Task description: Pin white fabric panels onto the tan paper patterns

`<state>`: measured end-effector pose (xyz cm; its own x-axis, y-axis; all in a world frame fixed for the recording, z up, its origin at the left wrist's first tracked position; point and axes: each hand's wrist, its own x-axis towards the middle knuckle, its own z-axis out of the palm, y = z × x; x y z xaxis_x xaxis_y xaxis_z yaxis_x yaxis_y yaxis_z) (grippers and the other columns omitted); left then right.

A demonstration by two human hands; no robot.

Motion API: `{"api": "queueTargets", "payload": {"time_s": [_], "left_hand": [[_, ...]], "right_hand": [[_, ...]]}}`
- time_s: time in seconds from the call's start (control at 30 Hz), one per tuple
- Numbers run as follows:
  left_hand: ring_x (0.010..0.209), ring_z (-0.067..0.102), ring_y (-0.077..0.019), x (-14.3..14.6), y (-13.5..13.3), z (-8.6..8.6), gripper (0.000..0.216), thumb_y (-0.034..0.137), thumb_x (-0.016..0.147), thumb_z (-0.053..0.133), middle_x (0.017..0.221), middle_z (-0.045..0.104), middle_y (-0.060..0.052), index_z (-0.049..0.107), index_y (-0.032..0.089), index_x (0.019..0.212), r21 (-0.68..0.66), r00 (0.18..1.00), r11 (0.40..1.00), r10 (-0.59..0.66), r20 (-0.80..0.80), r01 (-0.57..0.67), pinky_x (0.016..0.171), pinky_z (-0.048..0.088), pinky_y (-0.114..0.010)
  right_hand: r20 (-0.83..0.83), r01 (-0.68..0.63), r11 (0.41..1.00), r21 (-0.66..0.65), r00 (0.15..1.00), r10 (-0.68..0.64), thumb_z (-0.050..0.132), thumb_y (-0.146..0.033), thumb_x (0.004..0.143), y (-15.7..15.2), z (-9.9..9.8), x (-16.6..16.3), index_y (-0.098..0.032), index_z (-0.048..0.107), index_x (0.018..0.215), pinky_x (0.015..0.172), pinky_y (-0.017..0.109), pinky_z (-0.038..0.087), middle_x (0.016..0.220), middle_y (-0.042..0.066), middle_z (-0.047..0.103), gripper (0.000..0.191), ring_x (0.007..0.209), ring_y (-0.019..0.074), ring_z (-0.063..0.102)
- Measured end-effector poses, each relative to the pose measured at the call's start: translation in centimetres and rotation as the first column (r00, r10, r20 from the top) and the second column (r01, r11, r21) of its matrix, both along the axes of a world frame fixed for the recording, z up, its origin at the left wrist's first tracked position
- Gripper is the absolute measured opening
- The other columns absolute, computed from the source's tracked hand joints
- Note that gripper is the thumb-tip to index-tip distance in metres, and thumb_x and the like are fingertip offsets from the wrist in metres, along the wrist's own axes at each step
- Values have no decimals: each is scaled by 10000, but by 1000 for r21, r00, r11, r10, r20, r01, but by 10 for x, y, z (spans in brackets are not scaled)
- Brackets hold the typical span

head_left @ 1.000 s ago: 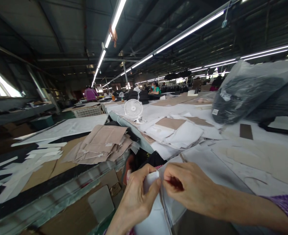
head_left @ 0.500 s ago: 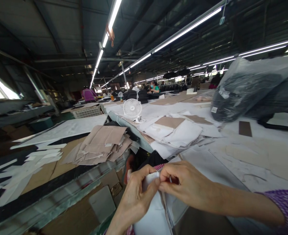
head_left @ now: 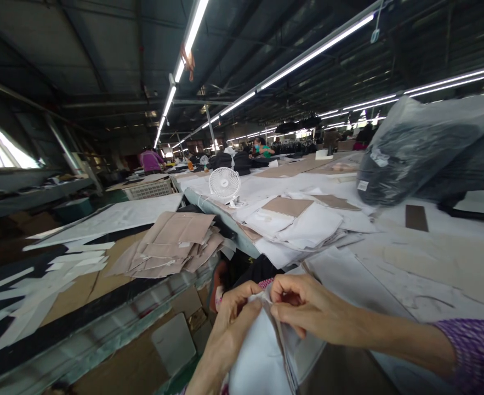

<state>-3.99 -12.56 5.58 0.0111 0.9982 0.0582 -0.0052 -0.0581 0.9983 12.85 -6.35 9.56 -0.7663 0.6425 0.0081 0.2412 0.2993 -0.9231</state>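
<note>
A pale white-blue fabric piece (head_left: 255,359) with a brownish seam edge hangs low in front of me. My left hand (head_left: 237,321) pinches its top edge between thumb and fingers. Right beside it, my right hand (head_left: 307,304) grips the same upper edge with thumb and forefinger, close to the seam. The fingertips of both hands almost meet. Under my right forearm lies more light fabric and a dark brown area. A stack of white and tan fabric pieces (head_left: 303,222) lies on the table just beyond my hands.
Left, a pile of tan fabric pieces (head_left: 171,241) sits beside white strips (head_left: 56,274) on a lower surface. A small white fan (head_left: 224,183) stands at the table's edge. A clear plastic bag of dark items (head_left: 422,148) rests at right. Other people work far back.
The fabric's top edge, which stood up as a flat pale corner between my hands, is now more folded and bunched at my fingertips. The lower part of the piece bulges out more.
</note>
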Motion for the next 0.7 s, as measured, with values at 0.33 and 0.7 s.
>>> {"api": "queueTargets", "payload": {"time_s": [0.33, 0.7], "left_hand": [[585, 379, -107, 4, 4, 11, 292, 446, 798, 601, 638, 456, 28, 550, 163, 748, 138, 985, 987, 106, -135, -87, 540, 275, -229], [662, 450, -139, 11, -5, 15, 62, 193, 798, 513, 670, 510, 12, 556, 175, 756, 294, 881, 941, 278, -383, -169, 654, 323, -268]], "right_hand": [[23, -7, 996, -87, 1000, 9, 516, -217, 789, 4, -6, -5, -180, 461, 709, 409, 148, 276, 431, -78, 439, 104, 395, 48, 384], [103, 5, 989, 148, 994, -21, 589, -391, 803, 17, -6, -2, -189, 494, 717, 423, 187, 333, 505, -51, 507, 239, 426, 83, 491]]}}
